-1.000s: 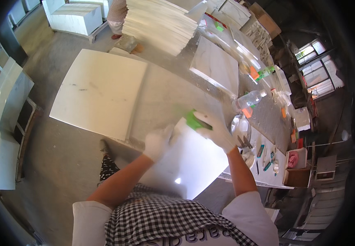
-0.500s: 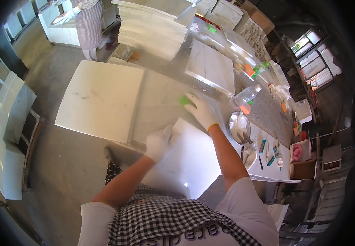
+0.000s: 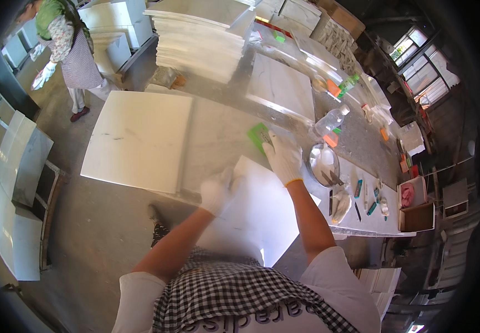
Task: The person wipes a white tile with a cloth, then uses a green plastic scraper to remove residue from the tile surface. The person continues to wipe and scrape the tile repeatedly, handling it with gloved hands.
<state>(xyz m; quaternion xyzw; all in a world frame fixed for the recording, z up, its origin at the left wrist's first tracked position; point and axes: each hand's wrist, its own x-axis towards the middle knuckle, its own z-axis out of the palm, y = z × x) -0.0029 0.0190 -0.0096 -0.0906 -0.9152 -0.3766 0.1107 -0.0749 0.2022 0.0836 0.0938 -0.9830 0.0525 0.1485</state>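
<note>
Block, grn; long axis fwd-L

The white-gloved right hand grips 1 green block. To the left of that grip and closer in, the blurry left hand is at the edge of 1 shiny white slab. Just right of the grip sits 1 round metal bowl, with 1 clear bottle past it.

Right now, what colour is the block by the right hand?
The block is green; the head view shows it best.
</note>
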